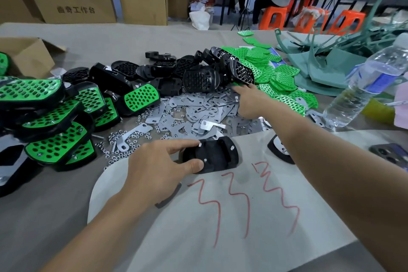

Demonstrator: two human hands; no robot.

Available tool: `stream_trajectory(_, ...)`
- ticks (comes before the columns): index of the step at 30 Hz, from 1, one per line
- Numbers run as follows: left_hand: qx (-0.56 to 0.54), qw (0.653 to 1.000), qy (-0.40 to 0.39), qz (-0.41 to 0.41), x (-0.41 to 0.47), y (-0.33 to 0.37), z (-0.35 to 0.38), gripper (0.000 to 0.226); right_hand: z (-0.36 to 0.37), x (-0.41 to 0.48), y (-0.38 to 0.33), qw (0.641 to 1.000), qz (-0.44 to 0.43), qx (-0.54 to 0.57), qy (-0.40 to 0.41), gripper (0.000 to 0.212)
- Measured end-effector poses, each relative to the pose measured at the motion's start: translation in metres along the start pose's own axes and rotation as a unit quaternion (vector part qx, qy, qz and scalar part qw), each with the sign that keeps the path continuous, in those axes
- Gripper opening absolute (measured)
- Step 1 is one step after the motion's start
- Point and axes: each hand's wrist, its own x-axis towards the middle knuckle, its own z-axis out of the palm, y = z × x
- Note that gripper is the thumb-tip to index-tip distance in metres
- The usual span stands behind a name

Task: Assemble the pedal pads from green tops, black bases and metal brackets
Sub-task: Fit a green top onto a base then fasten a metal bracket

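Note:
My left hand [159,168] holds a black base [217,157] lying underside up on the white paper, index finger and thumb at its left edge; screw ends stick up from it. My right hand [249,101] reaches out over the heap of metal brackets [198,112], fingers down among them beside the green tops; I cannot tell whether it holds one. Loose green tops [273,73] are piled at the right, loose black bases [176,73] behind the brackets. Finished green-and-black pads [55,117] are stacked at the left.
Small nuts [123,139] are scattered left of the brackets. A water bottle [366,86] stands at the right, a phone [390,152] near the right edge, a cardboard box [28,55] at far left. Another black part [280,148] lies under my right forearm.

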Motion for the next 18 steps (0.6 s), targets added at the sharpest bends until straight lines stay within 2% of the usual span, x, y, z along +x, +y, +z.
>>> stream_trajectory(3, 0.004, 1.000, 0.002, -0.002, 0.001, -0.001, 0.001, 0.042, 0.008, 0.002, -0.005, 0.997, -0.021, -0.058, 0.043, 0.058)
stream_trajectory(6, 0.005, 1.000, 0.001, 0.001, 0.001, -0.002, 0.001, 0.042, 0.016, -0.011, -0.018, 0.993, -0.060, 0.005, 0.103, 0.062)
stream_trajectory(9, 0.000, 1.000, 0.002, -0.001, 0.001, -0.001, 0.001, 0.042, 0.017, -0.026, -0.025, 0.987, -0.115, 0.068, 0.089, 0.069)
stream_trajectory(13, 0.000, 1.000, 0.008, -0.001, 0.001, -0.002, 0.001, 0.043, 0.017, -0.034, -0.028, 0.978, -0.114, 0.154, 0.084, 0.056)
stream_trajectory(16, -0.002, 1.000, 0.007, 0.001, 0.000, -0.001, 0.001, 0.043, 0.020, -0.037, -0.029, 0.978, -0.106, 0.153, 0.094, 0.051)
stream_trajectory(18, -0.004, 1.000, 0.007, 0.001, -0.001, -0.001, 0.001, 0.043, 0.020, -0.039, -0.031, 0.981, -0.120, 0.134, 0.078, 0.057)
